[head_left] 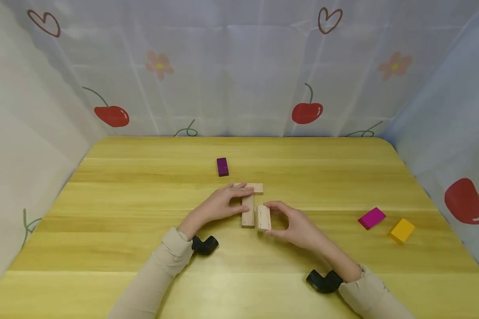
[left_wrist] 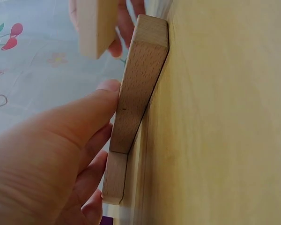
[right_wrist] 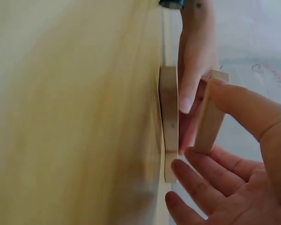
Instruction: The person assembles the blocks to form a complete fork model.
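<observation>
Two plain wooden blocks lie flat on the table in a T shape. The lengthwise block [head_left: 248,218] meets the crosswise block [head_left: 258,189] at its far end. My left hand [head_left: 222,204] rests on them from the left, thumb on the lengthwise block and fingers extended over the junction, hiding part of the crosswise one. Just right of the lengthwise block, my right hand [head_left: 297,227] pinches a third wooden block [head_left: 264,217] by its two ends, between thumb and fingertips. In the right wrist view, this held block [right_wrist: 210,119] is raised above the table.
A purple block [head_left: 222,167] lies beyond the left hand. Off to the right sit a magenta block [head_left: 372,218] and a yellow block [head_left: 402,231], close together. Printed curtains [head_left: 239,79] stand around the table's back and sides. Each wrist carries a black device.
</observation>
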Available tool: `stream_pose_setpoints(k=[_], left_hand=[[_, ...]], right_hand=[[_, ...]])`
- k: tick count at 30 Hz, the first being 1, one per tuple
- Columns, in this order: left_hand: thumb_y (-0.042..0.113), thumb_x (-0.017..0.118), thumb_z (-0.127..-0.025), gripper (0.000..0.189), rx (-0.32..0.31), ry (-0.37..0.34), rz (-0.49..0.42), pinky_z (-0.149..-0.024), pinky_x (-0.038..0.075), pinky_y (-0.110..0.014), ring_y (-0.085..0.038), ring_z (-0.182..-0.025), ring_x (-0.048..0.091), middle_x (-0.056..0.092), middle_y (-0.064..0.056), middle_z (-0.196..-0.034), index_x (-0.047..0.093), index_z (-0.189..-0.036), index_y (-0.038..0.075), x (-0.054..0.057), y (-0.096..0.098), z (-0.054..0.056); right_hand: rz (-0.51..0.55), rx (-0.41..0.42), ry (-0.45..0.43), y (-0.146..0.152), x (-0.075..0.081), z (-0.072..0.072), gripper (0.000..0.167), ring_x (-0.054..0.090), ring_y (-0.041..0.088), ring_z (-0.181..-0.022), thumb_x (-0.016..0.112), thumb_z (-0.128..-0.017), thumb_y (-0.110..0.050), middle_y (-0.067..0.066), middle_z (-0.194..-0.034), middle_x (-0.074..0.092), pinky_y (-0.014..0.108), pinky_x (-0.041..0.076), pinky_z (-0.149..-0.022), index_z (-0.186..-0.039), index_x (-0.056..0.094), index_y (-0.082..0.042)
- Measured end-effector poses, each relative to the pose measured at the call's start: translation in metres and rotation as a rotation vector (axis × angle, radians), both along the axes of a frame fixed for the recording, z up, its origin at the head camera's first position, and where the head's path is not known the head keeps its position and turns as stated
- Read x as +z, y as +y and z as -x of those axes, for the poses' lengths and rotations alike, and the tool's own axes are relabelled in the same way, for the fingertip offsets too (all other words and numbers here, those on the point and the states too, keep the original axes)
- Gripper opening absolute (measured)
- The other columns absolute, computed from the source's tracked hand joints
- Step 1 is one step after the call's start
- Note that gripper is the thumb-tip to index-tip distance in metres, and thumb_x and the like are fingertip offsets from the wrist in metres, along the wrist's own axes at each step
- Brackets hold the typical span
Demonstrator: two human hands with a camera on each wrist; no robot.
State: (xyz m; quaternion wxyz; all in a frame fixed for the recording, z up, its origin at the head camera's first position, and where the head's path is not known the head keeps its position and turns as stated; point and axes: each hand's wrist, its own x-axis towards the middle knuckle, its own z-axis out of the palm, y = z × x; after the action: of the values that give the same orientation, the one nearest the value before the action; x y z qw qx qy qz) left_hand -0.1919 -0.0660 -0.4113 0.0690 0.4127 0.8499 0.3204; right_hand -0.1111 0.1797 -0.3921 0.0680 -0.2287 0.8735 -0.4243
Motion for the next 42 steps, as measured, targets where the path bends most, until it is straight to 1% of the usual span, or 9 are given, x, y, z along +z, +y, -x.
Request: stream_pose_setpoints(k=[5, 12, 18, 22, 26, 31, 34, 38, 42], left_hand=[[0.027, 0.063, -0.091, 0.051, 0.003, 0.005, 0.014, -0.111, 0.013, -0.039, -0.020, -0.134, 0.028, 0.043, -0.003, -0.140, 0.050, -0.136, 0.006, 0.000, 0.000, 0.003], [0.025, 0.063, -0.091, 0.050, -0.009, -0.002, 0.001, -0.111, 0.013, -0.039, -0.020, -0.134, 0.028, 0.044, -0.004, -0.139, 0.050, -0.135, 0.005, 0.001, 0.000, 0.003], [0.025, 0.063, -0.091, 0.050, -0.005, 0.011, 0.001, -0.110, 0.015, -0.040, -0.021, -0.134, 0.030, 0.045, -0.004, -0.139, 0.051, -0.135, 0.005, 0.003, -0.001, 0.002], [0.025, 0.063, -0.091, 0.050, -0.007, 0.003, 0.000, -0.110, 0.014, -0.041, -0.021, -0.134, 0.030, 0.045, -0.006, -0.139, 0.051, -0.135, 0.005, 0.004, -0.001, 0.002], [0.025, 0.063, -0.091, 0.050, -0.014, 0.004, -0.001, -0.111, 0.014, -0.040, -0.021, -0.134, 0.029, 0.045, -0.006, -0.139, 0.051, -0.135, 0.004, 0.002, -0.001, 0.003], [0.025, 0.063, -0.091, 0.050, -0.015, 0.007, -0.001, -0.111, 0.013, -0.039, -0.020, -0.134, 0.029, 0.045, -0.006, -0.138, 0.051, -0.135, 0.004, 0.001, 0.000, 0.004], [0.025, 0.063, -0.091, 0.050, -0.014, 0.003, 0.002, -0.111, 0.013, -0.040, -0.020, -0.134, 0.029, 0.045, -0.006, -0.139, 0.051, -0.135, 0.004, 0.002, 0.000, 0.004], [0.026, 0.063, -0.092, 0.049, -0.011, 0.000, 0.007, -0.111, 0.013, -0.040, -0.020, -0.134, 0.029, 0.044, -0.005, -0.139, 0.051, -0.135, 0.005, 0.003, 0.000, 0.004], [0.026, 0.063, -0.091, 0.049, -0.005, 0.000, 0.005, -0.111, 0.014, -0.040, -0.020, -0.134, 0.029, 0.045, -0.004, -0.139, 0.051, -0.135, 0.006, 0.003, 0.000, 0.004]], right_hand=[[-0.039, 0.030, -0.023, -0.004, -0.001, -0.010, 0.064, 0.050, 0.024, -0.118, 0.079, -0.077, -0.025, 0.009, -0.127, 0.056, 0.045, 0.039, -0.097, -0.132, 0.050, -0.010], [-0.041, 0.081, -0.053, -0.007, -0.006, -0.021, 0.066, 0.046, 0.022, -0.122, 0.077, -0.078, -0.029, 0.008, -0.133, 0.051, 0.043, 0.037, -0.099, -0.134, 0.048, -0.008], [-0.055, 0.091, -0.018, -0.012, -0.010, -0.030, 0.068, 0.041, 0.029, -0.126, 0.079, -0.077, -0.028, 0.015, -0.139, 0.043, 0.048, 0.035, -0.100, -0.136, 0.047, -0.011], [-0.075, 0.067, -0.004, -0.016, -0.013, -0.034, 0.069, 0.036, 0.036, -0.128, 0.080, -0.076, -0.024, 0.017, -0.142, 0.038, 0.053, 0.032, -0.100, -0.136, 0.047, -0.014], [-0.110, 0.040, 0.023, -0.018, -0.018, -0.037, 0.072, 0.034, 0.039, -0.128, 0.080, -0.076, -0.023, 0.017, -0.143, 0.036, 0.056, 0.027, -0.102, -0.139, 0.045, -0.013], [-0.154, 0.047, 0.063, -0.017, -0.021, -0.038, 0.081, 0.018, 0.037, -0.135, 0.076, -0.079, -0.031, 0.019, -0.148, 0.027, 0.057, 0.020, -0.104, -0.143, 0.037, -0.001], [-0.173, 0.071, 0.093, -0.016, -0.022, -0.037, 0.081, 0.008, 0.033, -0.138, 0.074, -0.080, -0.036, 0.018, -0.149, 0.024, 0.057, 0.012, -0.106, -0.141, 0.038, 0.003], [-0.174, 0.083, 0.130, -0.018, -0.023, -0.036, 0.076, 0.010, 0.032, -0.138, 0.074, -0.079, -0.036, 0.018, -0.148, 0.027, 0.058, 0.010, -0.106, -0.137, 0.044, 0.002], [-0.193, 0.047, 0.161, -0.025, -0.023, -0.038, 0.075, 0.011, 0.030, -0.138, 0.075, -0.078, -0.037, 0.016, -0.146, 0.029, 0.057, 0.011, -0.107, -0.135, 0.047, 0.002]])
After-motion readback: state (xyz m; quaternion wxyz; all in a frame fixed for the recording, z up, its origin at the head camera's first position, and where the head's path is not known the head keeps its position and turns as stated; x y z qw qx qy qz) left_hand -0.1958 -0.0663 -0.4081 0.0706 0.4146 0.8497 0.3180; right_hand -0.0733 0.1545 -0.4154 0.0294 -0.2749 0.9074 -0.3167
